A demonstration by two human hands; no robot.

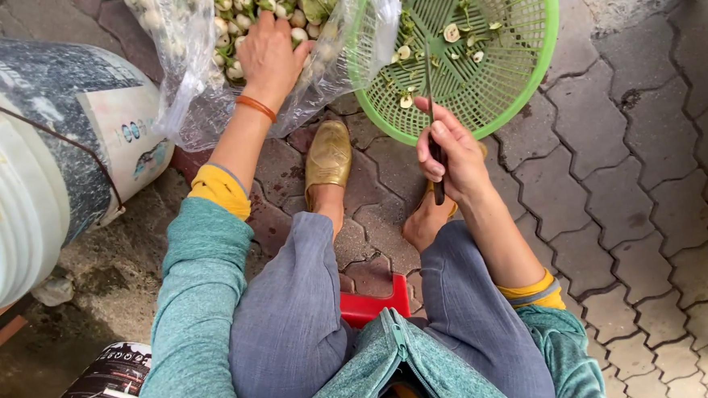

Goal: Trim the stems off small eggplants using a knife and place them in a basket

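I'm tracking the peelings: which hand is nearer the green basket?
Right. The right hand, holding a knife, touches the green basket rim; the left hand is in the plastic bag beside it.

1 green basket [517, 69], 1 knife [430, 98], 1 plastic bag [186, 78], 2 white buckets [45, 150], 1 red stool [371, 303].

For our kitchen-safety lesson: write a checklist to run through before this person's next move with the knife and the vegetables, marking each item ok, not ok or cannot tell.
1. Right hand grips the knife firmly: ok.
2. Blade points away from the body, over the green basket: ok.
3. Left hand, in the clear bag of small round vegetables, is apart from the blade: ok.
4. Left hand has hold of a vegetable: cannot tell.
5. Basket sits level: cannot tell.
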